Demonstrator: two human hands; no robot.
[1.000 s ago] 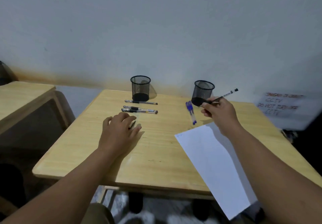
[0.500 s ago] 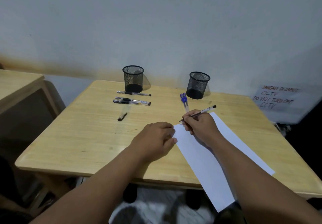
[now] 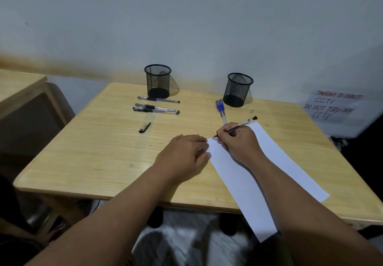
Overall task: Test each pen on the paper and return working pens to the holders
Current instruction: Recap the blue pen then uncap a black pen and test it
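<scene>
1. Right hand (image 3: 238, 141) pinches a slim clear-barrelled pen (image 3: 241, 125), its tip down on the far left corner of the paper (image 3: 269, 162), its black-capped tail angled up towards the tabletop's far right.
2. The paper is a smooth white sheet, lying skewed near the right side of the tabletop, its near corner hanging over the front edge.
3. Left hand (image 3: 184, 156) lies palm down with fingers loosely bent, fingertips touching the paper's left edge, gripping nothing.
4. Just beyond the right hand's knuckles, two blue-capped pens (image 3: 220, 110) lie side by side, clear barrels pointing at the sheet.
5. Behind them, near the far right edge, stands a round black wire-mesh holder (image 3: 238, 89).
6. Its twin, the second mesh holder (image 3: 158, 81), stands at the far edge, left of centre.
7. In front of that, three clear pens with black grips (image 3: 157, 106) lie roughly parallel to the far edge.
8. A short black cap (image 3: 144, 127) lies loose, just nearer than the three.
9. The tabletop (image 3: 93, 151) is pale wood, grained, with rounded corners.
10. At far right, a handwritten notice (image 3: 331, 108), lettering blurred.
</scene>
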